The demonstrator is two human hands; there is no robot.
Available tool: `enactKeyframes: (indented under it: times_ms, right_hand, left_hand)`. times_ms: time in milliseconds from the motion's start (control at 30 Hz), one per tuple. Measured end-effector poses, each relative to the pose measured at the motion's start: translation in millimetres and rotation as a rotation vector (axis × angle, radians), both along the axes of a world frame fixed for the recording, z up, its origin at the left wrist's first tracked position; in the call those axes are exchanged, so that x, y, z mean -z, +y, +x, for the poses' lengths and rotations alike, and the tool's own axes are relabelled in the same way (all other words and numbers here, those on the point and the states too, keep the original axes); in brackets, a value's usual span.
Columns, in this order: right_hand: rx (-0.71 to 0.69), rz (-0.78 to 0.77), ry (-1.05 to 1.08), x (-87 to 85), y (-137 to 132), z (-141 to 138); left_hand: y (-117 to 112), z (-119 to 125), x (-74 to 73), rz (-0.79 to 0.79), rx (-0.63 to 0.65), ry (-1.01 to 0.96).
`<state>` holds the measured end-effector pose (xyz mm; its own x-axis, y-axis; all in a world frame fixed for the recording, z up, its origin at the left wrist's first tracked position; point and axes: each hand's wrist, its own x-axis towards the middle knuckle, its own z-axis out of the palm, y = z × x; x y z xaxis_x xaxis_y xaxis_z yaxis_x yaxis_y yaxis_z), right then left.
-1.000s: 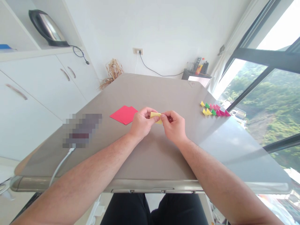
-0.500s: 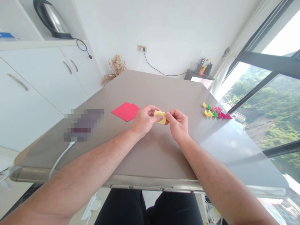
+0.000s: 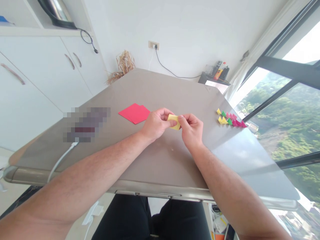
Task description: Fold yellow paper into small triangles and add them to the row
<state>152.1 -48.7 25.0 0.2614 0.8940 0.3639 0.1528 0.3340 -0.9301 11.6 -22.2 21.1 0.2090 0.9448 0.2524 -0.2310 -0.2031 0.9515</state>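
A small piece of yellow paper is held between both hands above the desk. My left hand pinches its left side, the thumb lying across the front. At its right edge, my right hand grips it between thumb and fingers. The paper looks folded, though the fingers hide part of it. Just left of my left hand lie overlapping sheets of red paper, flat on the desk. Over to the right stand two rows of small folded paper pieces in yellow, green, pink and magenta.
The grey desk spans the space before me. A blurred-out item with a white cable lies on its left. Against the wall are dried plants and a small stand with bottles. A window is on the right.
The camera view has shifted slightly. Both hands still pinch the yellow paper, which is turned a little; the red sheets and folded pieces stay where they were on the desk.
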Motion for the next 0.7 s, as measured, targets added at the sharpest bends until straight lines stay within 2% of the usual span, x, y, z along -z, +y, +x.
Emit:
enactKeyframes:
  times_ms: [100, 300, 533, 700]
  right_hand:
    - [0.003, -0.007, 0.001, 0.4, 1.1, 0.3]
    - [-0.136, -0.067, 0.032, -0.9, 1.5, 2.6]
    - [-0.083, -0.012, 0.047, 0.0, 2.1, 2.7]
    - [-0.197, -0.062, 0.175, 0.4, 5.6, 6.0]
  left_hand:
    - [-0.5, 0.2, -3.0, -0.026, -0.013, -0.003]
    - [3.1, -2.9, -1.8, -0.042, -0.105, -0.03]
    - [1.3, 1.0, -1.4, -0.035, -0.079, -0.059]
    - [4.6, -1.3, 0.5, -0.048, -0.078, -0.057]
